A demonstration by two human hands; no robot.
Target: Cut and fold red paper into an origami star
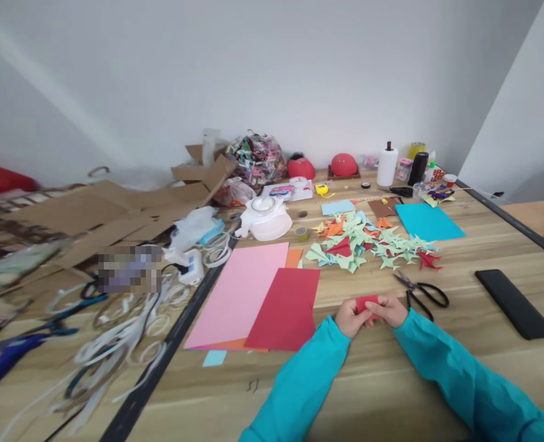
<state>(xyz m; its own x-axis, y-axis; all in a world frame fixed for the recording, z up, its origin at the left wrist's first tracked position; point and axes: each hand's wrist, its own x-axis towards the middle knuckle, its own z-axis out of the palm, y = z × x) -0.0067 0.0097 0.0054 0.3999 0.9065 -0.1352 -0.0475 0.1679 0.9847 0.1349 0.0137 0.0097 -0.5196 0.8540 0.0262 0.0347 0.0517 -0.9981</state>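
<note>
Between my two hands is a small folded piece of red paper (pixel 366 302). My left hand (pixel 349 318) pinches its left side, and my right hand (pixel 392 310) grips the right side with the thumb across the front. Black-handled scissors (pixel 422 290) lie just right of my right hand, blades pointing away from me. Beyond my hands spreads a pile of folded paper pieces (pixel 355 236) in green, orange, red and yellow. To the left of my left hand, a red sheet (pixel 285 310) overlaps a large pink sheet (pixel 248 288).
On the right lies a black phone-like slab (pixel 515 304). A blue sheet (pixel 429 221) sits behind the pile, with a white bottle-like roll (pixel 387 166) farther back. Flattened cardboard (pixel 115 209), tangled white strips (pixel 120 337) and a blue-handled tool (pixel 11 362) crowd the left.
</note>
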